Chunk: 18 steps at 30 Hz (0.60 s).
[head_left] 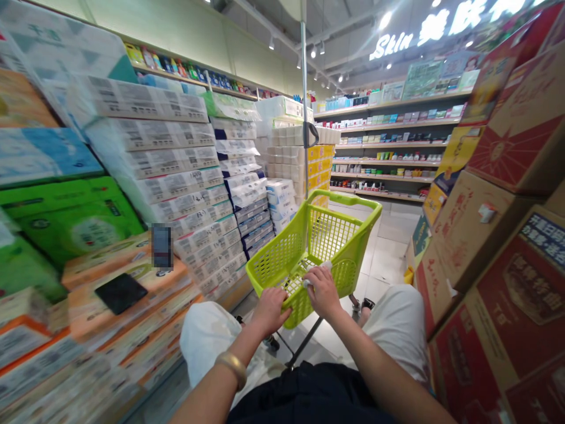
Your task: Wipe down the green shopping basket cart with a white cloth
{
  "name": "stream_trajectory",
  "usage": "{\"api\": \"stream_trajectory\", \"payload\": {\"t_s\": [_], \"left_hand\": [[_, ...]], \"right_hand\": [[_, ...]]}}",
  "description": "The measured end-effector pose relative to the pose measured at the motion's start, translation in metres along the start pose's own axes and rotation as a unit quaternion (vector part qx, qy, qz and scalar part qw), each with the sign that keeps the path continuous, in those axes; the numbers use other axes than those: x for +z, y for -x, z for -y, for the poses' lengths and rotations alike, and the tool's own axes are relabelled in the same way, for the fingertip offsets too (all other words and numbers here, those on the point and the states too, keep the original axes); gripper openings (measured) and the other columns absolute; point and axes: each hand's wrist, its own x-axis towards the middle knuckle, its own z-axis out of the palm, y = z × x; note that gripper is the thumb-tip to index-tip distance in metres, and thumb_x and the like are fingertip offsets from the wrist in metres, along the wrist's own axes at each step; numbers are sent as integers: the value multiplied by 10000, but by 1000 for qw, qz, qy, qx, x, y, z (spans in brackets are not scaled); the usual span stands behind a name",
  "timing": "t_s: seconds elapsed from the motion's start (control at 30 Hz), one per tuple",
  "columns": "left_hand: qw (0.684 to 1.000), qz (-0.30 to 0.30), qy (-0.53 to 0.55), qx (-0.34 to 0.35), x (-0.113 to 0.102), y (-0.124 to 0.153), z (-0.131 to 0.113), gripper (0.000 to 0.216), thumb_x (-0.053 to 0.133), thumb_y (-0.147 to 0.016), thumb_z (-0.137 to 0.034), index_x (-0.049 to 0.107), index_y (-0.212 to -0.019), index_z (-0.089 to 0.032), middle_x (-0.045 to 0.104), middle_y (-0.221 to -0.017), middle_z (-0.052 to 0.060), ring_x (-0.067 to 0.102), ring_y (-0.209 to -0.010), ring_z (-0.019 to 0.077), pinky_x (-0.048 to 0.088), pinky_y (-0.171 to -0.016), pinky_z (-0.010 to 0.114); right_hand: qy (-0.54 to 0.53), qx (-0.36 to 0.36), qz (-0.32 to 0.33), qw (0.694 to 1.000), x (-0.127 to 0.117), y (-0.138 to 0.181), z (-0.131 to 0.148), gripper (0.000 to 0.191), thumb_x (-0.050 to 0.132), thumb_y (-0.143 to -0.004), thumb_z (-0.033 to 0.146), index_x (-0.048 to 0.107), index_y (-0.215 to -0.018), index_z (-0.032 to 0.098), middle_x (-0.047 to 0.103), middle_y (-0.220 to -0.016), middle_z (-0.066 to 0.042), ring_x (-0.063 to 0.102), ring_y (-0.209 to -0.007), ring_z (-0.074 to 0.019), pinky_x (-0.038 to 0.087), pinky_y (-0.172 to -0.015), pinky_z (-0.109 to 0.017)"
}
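A lime-green plastic shopping basket cart (344,235) with lattice walls stands in front of my knees, on a metal wheeled frame. My left hand (270,311) is wrapped over the near rim of its basket, fingers inside and thumb outside. Closed around a crumpled white cloth (326,265), my right hand (323,290) rests at the near right rim. The cloth pokes out on both sides of the fingers; whether it is paper or fabric I cannot tell. Through the holes, the basket floor is partly visible.
Tall stacks of wrapped tissue packs (176,153) line the left, with a dark flat tablet-like object (120,293) on an orange pack. Cardboard cartons (477,224) are piled close on the right. A metal pole (304,88) rises behind the basket. Stocked shelves (388,144) stand farther back.
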Motion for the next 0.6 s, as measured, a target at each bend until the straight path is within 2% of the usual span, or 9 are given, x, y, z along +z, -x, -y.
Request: {"api": "stream_trajectory", "payload": {"t_s": [0.07, 0.17, 0.3, 0.47, 0.53, 0.6], "left_hand": [[1000, 1, 2, -3, 0, -1, 1, 162, 620, -784, -290, 573, -903, -192, 631, -949, 69, 563, -939, 243, 403, -846, 356], [1000, 6, 1, 0, -1, 0, 3, 192, 609, -792, -303, 579, -939, -183, 631, -978, 79, 563, -946, 246, 408, -847, 359], [1000, 11, -5, -2, -3, 3, 5, 192, 602, -798, -317, 576, -938, -189, 634, -977, 77, 563, -946, 247, 409, -847, 362], [1000, 9, -1, -9, -1, 2, 2, 173, 626, -776, -310, 571, -894, -197, 634, -959, 63, 562, -946, 242, 405, -847, 355], [1000, 7, 0, -12, 0, 0, 0, 172, 626, -773, -306, 573, -895, -197, 633, -955, 64, 562, -946, 243, 405, -847, 357], [1000, 6, 2, -10, 0, -1, 0, 177, 626, -768, -295, 574, -903, -193, 632, -960, 68, 561, -950, 245, 405, -848, 361]], "right_hand": [[-3, -3, 1, 1000, 10, 7, 14, 242, 512, -793, 92, 631, -951, 232, 602, -1004, -54, 475, -1106, -235, 290, -1097, -467], [-19, -45, 24, 999, 23, 18, 35, 323, 544, -775, 96, 625, -1046, 251, 597, -1050, -41, 441, -1163, -229, 251, -1124, -455], [-20, -96, 60, 993, 16, 17, 31, 349, 557, -790, 112, 617, -1092, 278, 616, -1058, -23, 471, -1129, -203, 279, -1107, -404], [4, -31, 23, 999, -3, 1, 8, 243, 522, -814, 108, 635, -982, 242, 628, -1031, -45, 498, -1082, -219, 324, -1063, -416], [6, -9, 11, 1000, 0, 2, 14, 236, 509, -808, 100, 635, -956, 234, 624, -996, -50, 503, -1055, -223, 332, -1052, -422], [-4, -17, 14, 1000, 10, 9, 29, 243, 509, -793, 98, 630, -957, 231, 619, -978, -49, 501, -1041, -222, 328, -1057, -420]]}}
